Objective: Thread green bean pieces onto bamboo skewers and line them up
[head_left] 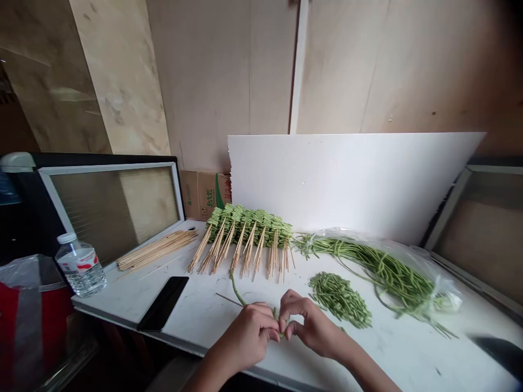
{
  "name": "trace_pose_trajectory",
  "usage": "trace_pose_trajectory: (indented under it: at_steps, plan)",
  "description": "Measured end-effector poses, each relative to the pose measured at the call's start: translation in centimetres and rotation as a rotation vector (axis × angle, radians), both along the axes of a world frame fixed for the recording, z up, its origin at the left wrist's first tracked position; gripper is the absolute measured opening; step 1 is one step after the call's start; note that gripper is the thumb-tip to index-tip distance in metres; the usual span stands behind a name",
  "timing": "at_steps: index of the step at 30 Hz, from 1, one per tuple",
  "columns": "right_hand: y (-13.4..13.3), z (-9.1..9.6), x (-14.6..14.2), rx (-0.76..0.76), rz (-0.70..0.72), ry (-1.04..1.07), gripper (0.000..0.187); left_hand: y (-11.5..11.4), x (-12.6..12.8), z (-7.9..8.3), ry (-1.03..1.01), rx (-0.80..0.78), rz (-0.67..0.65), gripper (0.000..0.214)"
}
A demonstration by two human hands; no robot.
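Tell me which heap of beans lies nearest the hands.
The cut pieces, just beside the right hand; the long beans and the skewered ones lie farther off.

The foam board (pixel 351 179) is plain white. In front of it, the tabletop (pixel 408 354) is white with faint grey flecks. At the board's left foot, the skewered beans (pixel 249 220) are green on pale tan sticks. The loose bamboo skewers (pixel 157 249) further left are the same tan. Before the board's right half, the long beans (pixel 388 269) and cut bean pieces (pixel 339 299) are green, as is the single bean stalk (pixel 236 288). Left of the board, the cardboard box (pixel 204 193) is brown with green print, the phone (pixel 163 304) black, and the water bottle (pixel 80 267) clear with a white cap and red-and-white label.
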State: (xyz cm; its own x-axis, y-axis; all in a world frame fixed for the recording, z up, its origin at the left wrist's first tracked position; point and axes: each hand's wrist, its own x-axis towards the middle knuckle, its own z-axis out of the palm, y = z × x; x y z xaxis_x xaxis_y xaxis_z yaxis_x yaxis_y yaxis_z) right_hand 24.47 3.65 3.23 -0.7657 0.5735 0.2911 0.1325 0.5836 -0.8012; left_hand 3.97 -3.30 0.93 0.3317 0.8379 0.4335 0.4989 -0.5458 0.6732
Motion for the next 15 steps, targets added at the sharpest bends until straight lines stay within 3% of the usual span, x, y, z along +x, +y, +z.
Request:
trace_pose_trajectory:
  at_steps: [3, 7, 11, 15]
  plan:
    - [1.8, 1.4, -0.1, 0.043, 0.014, -0.009, 0.005, 0.5, -0.2, -0.2, -0.001, 0.041, 0.160, 0.030]
    - [3.3, 2.3, -0.3, 0.107, -0.022, -0.077, 0.020, 1.5, -0.8, -1.5, -0.036, 0.077, 0.289, 0.027]
    - [4.0, 1.2, -0.4, 0.088, -0.072, -0.117, 0.019, 2.4, -0.9, -3.2, -0.011, 0.149, 0.319, 0.024]
    - [3.5, -0.2, -0.3, 0.047, -0.142, -0.163, 0.015, 2.7, -0.3, -3.7, 0.040, 0.190, 0.311, 0.025]
